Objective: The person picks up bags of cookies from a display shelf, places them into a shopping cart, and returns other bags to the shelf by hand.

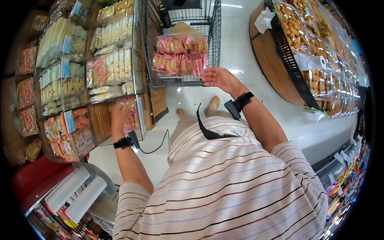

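Note:
My left hand reaches into a clear-walled shelf bin at the left, over pink-wrapped packets of round biscuits; whether its fingers hold one cannot be told. At the near right corner of the shopping cart, my right hand has its fingers extended beside a clear plastic tray of pink-wrapped biscuits. Its fingertips are close to the tray's edge; contact is unclear. The tray sits at the cart's near end, on or above a brown cardboard piece. A dark bottle stands at the cart's far left.
Bins of white-wrapped snack bars and orange-and-white packets line the left. A rounded wooden display stand with bagged nuts or snacks and a roll of plastic bags stands at the right. Two white rolls lie lower left.

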Demonstrator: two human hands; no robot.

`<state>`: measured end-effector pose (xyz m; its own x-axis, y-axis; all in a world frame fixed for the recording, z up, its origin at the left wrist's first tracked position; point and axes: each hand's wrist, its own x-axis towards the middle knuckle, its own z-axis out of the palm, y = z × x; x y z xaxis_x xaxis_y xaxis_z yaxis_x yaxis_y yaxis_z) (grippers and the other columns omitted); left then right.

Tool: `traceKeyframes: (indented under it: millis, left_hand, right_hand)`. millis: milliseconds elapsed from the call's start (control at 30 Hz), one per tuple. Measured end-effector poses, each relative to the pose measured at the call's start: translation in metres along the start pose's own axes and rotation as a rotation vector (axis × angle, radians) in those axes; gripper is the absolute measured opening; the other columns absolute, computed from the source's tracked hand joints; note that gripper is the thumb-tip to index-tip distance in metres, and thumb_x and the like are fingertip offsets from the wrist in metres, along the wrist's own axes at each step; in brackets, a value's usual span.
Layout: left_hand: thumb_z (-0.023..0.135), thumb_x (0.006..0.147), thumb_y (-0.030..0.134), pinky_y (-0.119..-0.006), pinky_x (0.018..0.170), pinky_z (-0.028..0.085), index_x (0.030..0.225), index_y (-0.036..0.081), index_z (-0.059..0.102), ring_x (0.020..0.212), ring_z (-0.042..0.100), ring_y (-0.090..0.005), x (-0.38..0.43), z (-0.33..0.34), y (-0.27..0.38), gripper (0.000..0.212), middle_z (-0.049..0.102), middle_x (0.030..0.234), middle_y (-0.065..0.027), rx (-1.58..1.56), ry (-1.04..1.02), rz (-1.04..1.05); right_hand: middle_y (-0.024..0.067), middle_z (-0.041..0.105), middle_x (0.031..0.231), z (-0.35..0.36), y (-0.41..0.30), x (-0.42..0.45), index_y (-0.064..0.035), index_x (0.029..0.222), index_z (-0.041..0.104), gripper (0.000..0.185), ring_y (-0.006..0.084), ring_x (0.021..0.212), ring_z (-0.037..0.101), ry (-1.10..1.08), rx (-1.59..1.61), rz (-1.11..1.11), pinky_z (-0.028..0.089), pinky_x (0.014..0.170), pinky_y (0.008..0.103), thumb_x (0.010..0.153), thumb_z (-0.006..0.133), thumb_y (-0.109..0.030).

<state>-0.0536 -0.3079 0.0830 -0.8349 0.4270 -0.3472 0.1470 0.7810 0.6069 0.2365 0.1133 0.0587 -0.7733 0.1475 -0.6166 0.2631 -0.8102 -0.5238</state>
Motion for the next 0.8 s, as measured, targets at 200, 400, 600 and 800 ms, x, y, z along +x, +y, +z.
traceKeyframes:
  millis: [200,400,600,800]
  left_hand:
    - [0.063,0.094,0.036,-0.028,0.057,0.047,0.092,-0.001,0.063,0.062,0.058,-0.0125,-0.008,0.093,0.159,0.036,0.061,0.072,-0.0033,-0.155,-0.222,-0.041]
    - [0.063,0.092,0.036,-0.034,0.062,0.051,0.099,0.000,0.064,0.072,0.065,-0.0198,0.052,0.174,0.184,0.037,0.065,0.076,-0.0085,-0.059,-0.257,0.148]
    - [0.063,0.087,0.034,-0.046,0.079,0.050,0.098,-0.002,0.066,0.092,0.065,-0.0416,0.101,0.232,0.196,0.037,0.067,0.096,-0.0262,0.232,-0.253,0.276]
    - [0.065,0.085,0.038,-0.046,0.088,0.051,0.109,-0.001,0.064,0.105,0.064,-0.0404,0.159,0.275,0.182,0.046,0.067,0.108,-0.0261,0.401,-0.415,0.129]
  right_hand:
    - [0.0163,0.063,0.108,-0.040,-0.016,-0.022,0.0026,0.115,0.055,0.032,0.0272,0.101,0.064,0.092,0.081,-0.059,0.055,0.089,0.0405,0.097,0.051,-0.024]
    - [0.0174,0.063,0.109,-0.065,-0.018,-0.040,0.0042,0.117,0.054,0.035,0.0275,0.101,0.064,0.157,0.183,-0.104,0.055,0.090,0.0405,0.097,0.052,-0.025]
    - [0.0196,0.061,0.115,-0.082,-0.023,-0.060,0.0049,0.123,0.051,0.040,0.0287,0.104,0.063,0.214,0.172,-0.158,0.055,0.090,0.0410,0.098,0.052,-0.027]
    - [0.0194,0.062,0.115,-0.096,-0.039,-0.079,0.0043,0.123,0.051,0.041,0.0285,0.104,0.063,0.275,0.164,-0.234,0.054,0.090,0.0413,0.098,0.052,-0.028]
